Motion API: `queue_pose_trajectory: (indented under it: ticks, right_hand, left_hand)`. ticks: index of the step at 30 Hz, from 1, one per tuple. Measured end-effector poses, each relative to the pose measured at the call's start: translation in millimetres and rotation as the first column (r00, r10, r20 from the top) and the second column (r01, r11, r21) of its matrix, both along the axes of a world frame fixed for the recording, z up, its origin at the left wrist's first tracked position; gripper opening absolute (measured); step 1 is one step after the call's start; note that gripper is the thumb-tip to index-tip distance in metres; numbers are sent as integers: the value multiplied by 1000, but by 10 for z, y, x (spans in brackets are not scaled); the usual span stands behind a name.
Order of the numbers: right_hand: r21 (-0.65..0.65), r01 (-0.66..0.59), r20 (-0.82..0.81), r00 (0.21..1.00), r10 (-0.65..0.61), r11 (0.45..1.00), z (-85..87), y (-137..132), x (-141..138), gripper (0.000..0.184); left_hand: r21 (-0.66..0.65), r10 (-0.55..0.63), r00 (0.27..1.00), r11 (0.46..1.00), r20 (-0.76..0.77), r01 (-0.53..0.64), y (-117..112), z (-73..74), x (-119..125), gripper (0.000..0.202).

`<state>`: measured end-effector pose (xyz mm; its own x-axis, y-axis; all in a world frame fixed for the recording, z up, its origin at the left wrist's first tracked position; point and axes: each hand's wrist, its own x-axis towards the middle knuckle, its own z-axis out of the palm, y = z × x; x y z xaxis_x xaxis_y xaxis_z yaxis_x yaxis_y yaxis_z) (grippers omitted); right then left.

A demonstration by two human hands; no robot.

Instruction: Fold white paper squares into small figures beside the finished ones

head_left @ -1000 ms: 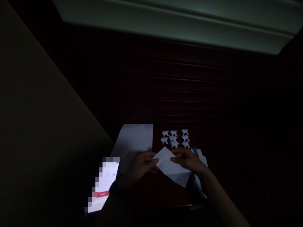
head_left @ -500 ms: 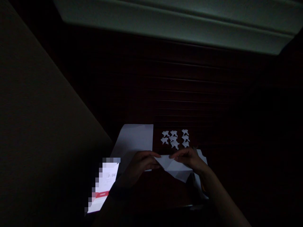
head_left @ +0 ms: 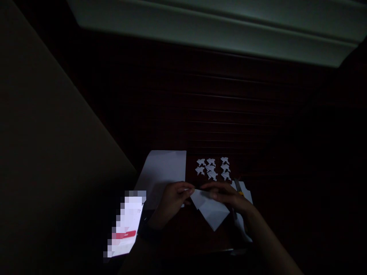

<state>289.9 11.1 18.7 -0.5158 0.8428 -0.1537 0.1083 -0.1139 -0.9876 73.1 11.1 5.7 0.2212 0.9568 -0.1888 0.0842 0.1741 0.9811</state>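
Note:
A piece of white paper (head_left: 213,211), folded, is between my two hands above the dark tabletop, one corner pointing down toward me. My left hand (head_left: 174,198) pinches its upper left corner between thumb and fingers. On its upper right edge, my right hand (head_left: 228,194) grips the paper with thumb and fingers close together. Just beyond my hands lie several small white origami figures (head_left: 211,169) in rough columns. Dim light hides the undersides of the fingers.
White sheets (head_left: 164,168) lie at the left, behind my left hand. A lit phone (head_left: 129,225) stands at lower left. At the right, a utility knife (head_left: 237,186) with a yellow part rests near more white paper (head_left: 247,194). A dark slatted panel (head_left: 218,99) rises behind.
The paper has turned, its lower corner now pointing toward me. My right hand has shifted slightly, uncovering the knife. My left hand keeps hold of the left corner.

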Motion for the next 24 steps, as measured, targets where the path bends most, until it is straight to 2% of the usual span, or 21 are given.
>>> queue_pose_trajectory:
  ticks: [3, 6, 11, 17, 20, 23, 24]
  right_hand:
    - [137, 69, 145, 985, -89, 988, -71, 22, -59, 27]
    - [205, 107, 210, 966, -150, 973, -130, 19, -132, 29]
    - [171, 103, 185, 973, -134, 980, -137, -9, -165, 30]
    - [121, 103, 188, 974, -125, 987, -155, 36, -33, 31]
    - [136, 121, 123, 983, -138, 983, -114, 40, 4, 21]
    - [154, 81, 33, 996, -87, 985, -67, 23, -36, 44]
    - [164, 72, 25, 997, -77, 984, -66, 18, -62, 46]
  left_hand:
    - [31, -19, 999, 999, -45, 21, -9, 27, 9, 24]
    - [63, -57, 996, 996, -72, 62, -26, 78, 34, 26]
    - [92, -74, 983, 992, -168, 90, -51, 133, 59, 27]
    - [-36, -90, 994, 995, -54, 88, -46, 89, -9, 29]
    - [-76, -77, 997, 994, 8, 77, -32, 55, -51, 30]
    - [-74, -63, 997, 995, 35, 65, -16, 48, -56, 32]
    - [-72, -61, 998, 995, 34, 64, -14, 58, -47, 32]
